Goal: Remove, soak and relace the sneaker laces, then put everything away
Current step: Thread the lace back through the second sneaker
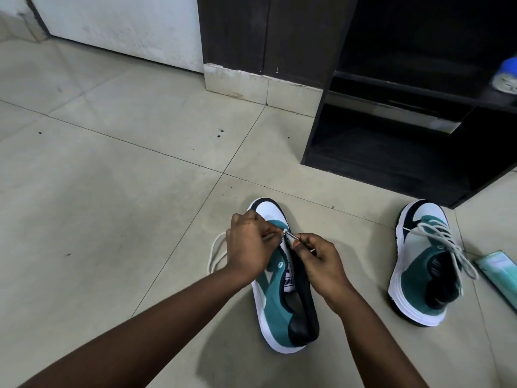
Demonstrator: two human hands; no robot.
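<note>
Teal sneaker [282,287] at lower centre — left hand [249,247] and right hand [319,261] both pinch the white lace [216,253] near the toe eyelets; feed the tip squarely, keeping both ends even.

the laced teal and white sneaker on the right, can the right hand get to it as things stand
Probably yes. The laced teal and white sneaker stands on bare tiled floor with nothing between, but the right hand is pinching the white lace at the near sneaker and must let go first.

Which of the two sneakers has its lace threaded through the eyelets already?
The sneaker on the right, near the dark shelf. The other sneaker, under both hands, shows bare eyelets.
</note>
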